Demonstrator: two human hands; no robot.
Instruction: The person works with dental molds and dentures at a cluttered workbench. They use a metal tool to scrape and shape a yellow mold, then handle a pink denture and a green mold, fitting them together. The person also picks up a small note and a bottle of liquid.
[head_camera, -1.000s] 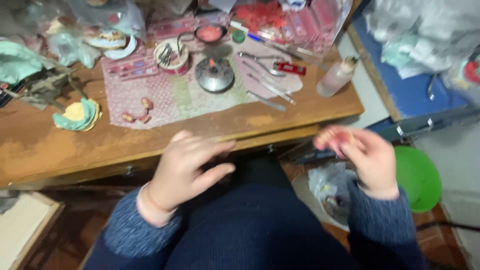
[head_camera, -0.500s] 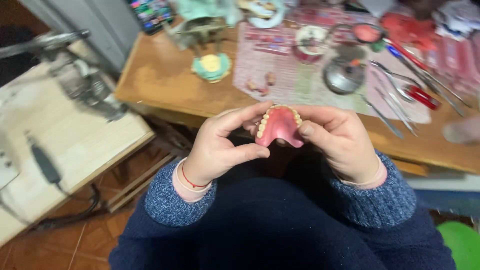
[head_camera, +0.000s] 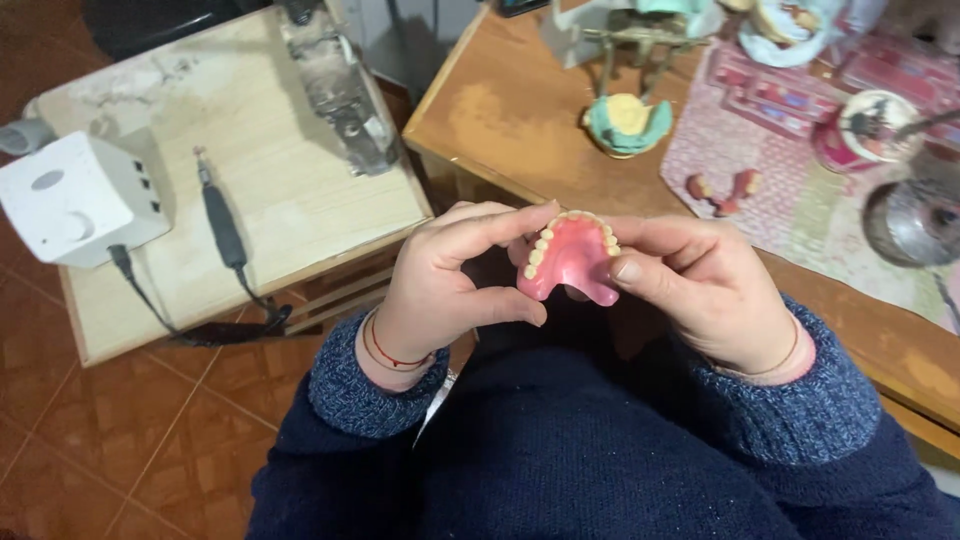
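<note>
While held above the lap, a pink upper denture (head_camera: 572, 262) was gripped between both hands.

The left hand (head_camera: 447, 285) was closed on the denture's left flank, forefinger along the tooth arch and thumb beneath; the right hand (head_camera: 705, 290) was pinched on its right flank, thumb pressed against the pink base. The denture was carried clear of any surface, just off the near edge of the wooden worktop (head_camera: 510, 120). A green-based dental cast (head_camera: 628, 120) and two small pink wax pieces (head_camera: 722, 190) were seen on that worktop, and a rotary handpiece (head_camera: 222, 215) beside a white control box (head_camera: 75, 195) on the side bench (head_camera: 290, 200). A slip was judged possible: with only fingertip support, the denture could be dropped to the tiled floor (head_camera: 130, 450) and cracked, or its plate fractured by excess thumb pressure.
</note>
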